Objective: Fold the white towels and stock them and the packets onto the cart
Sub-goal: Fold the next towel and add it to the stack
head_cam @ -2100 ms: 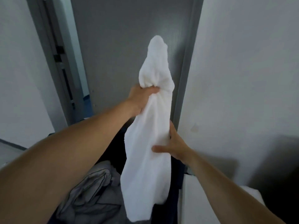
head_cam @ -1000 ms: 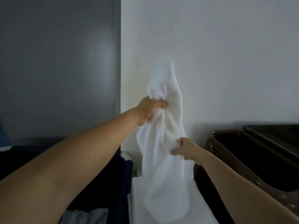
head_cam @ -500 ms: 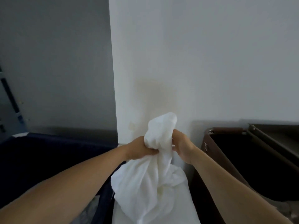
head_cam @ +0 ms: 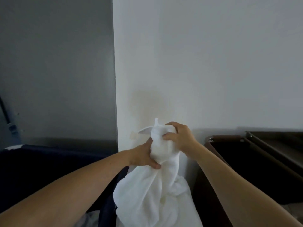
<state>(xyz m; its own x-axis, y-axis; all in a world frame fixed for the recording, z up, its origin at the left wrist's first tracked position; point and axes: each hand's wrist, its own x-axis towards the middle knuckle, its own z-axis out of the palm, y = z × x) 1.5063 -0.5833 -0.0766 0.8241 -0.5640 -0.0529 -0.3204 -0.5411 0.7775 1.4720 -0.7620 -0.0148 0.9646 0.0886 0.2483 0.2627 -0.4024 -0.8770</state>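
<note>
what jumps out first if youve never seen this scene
A bunched white towel at bottom centre, gripped by both hands: the left hand round its middle, the right hand at its top. A dark brown cart stands at the right; a faint stain marks the white wall above the towel.

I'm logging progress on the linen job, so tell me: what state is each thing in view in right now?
White terry towel: unfolded, bunched up, gripped by both hands.
Left hand: grips the towel's gathered middle.
Right hand: pinches the towel's top end.
Dark brown cart bin: open-topped, interior too dark to read.
</note>
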